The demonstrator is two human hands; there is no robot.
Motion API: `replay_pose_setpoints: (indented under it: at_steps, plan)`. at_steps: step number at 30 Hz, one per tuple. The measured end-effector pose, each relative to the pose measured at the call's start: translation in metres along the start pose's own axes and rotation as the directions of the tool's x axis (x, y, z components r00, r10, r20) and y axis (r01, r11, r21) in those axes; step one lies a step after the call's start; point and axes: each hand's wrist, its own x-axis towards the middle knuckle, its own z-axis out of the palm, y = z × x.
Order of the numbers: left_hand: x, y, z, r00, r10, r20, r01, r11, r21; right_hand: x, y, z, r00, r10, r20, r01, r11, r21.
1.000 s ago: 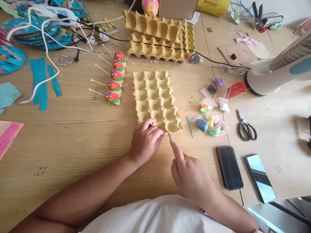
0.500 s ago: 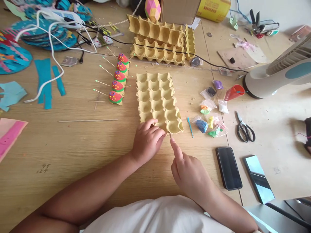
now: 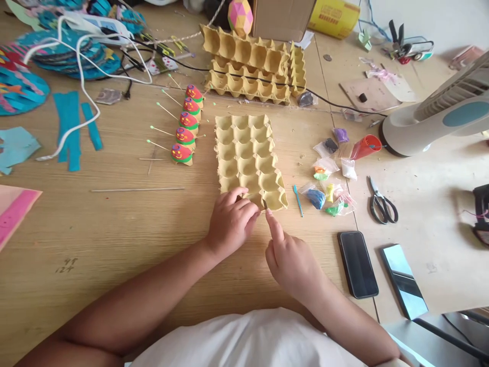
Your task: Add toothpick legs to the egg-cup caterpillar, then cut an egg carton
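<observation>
Toward the near edge of the surface (image 3: pixel 137 229), the curled left hand (image 3: pixel 232 218) is gripping the egg tray (image 3: pixel 244 164); the closed right hand (image 3: pixel 293 257) is apparently cutting with a thin tool (image 3: pixel 265 204), next needing steady pressure.

Mustard-yellow moulded-pulp egg tray (image 3: pixel 246 151) at centre, on a tan wood-grain tabletop (image 3: pixel 133 224).
Left of centre, small domed caterpillar-like heads (image 3: pixel 188 121) are red over green, with yellow and blue face markings. Upper left, long flat paper strips (image 3: pixel 69 114) in teal; top centre, a faceted egg-shaped ornament (image 3: pixel 240 15) in pink and yellow; upper right, a yellow cylindrical roll (image 3: pixel 334 18) with reddish print. Right of centre, small plastic bags (image 3: pixel 316 198) show purple, white, blue and green; the tapered plastic cup (image 3: pixel 367 147) is orange-red.
</observation>
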Motion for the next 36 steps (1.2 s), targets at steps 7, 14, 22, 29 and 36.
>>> replay_pose_setpoints:
  at_steps: [7, 14, 22, 29, 36]
  plan:
    - [0.001, 0.000, 0.000, 1.000, -0.005, 0.000, 0.005, 1.000, -0.008, -0.008, -0.008, 0.001, 1.000, 0.010, 0.017, -0.009, 0.998, -0.069]
    - [0.000, -0.001, -0.001, 1.000, 0.000, 0.005, 0.000, 1.000, -0.003, 0.005, 0.001, 0.008, 0.996, 0.019, -0.085, -0.012, 0.997, 0.082]
    - [-0.004, 0.009, -0.012, 0.999, 0.045, 0.030, -0.044, 0.999, -0.018, -0.002, 0.016, -0.003, 0.979, 0.050, -0.198, 0.018, 0.945, 0.327]
    - [0.002, 0.002, -0.013, 0.998, -0.058, -0.016, 0.056, 0.994, -0.098, -0.009, 0.013, -0.005, 0.987, 0.048, -0.154, -0.002, 0.959, 0.283]
    - [0.000, 0.007, -0.018, 0.992, -0.124, 0.020, 0.126, 0.983, -0.130, -0.015, 0.011, -0.005, 0.990, 0.008, -0.139, 0.031, 0.961, 0.274]
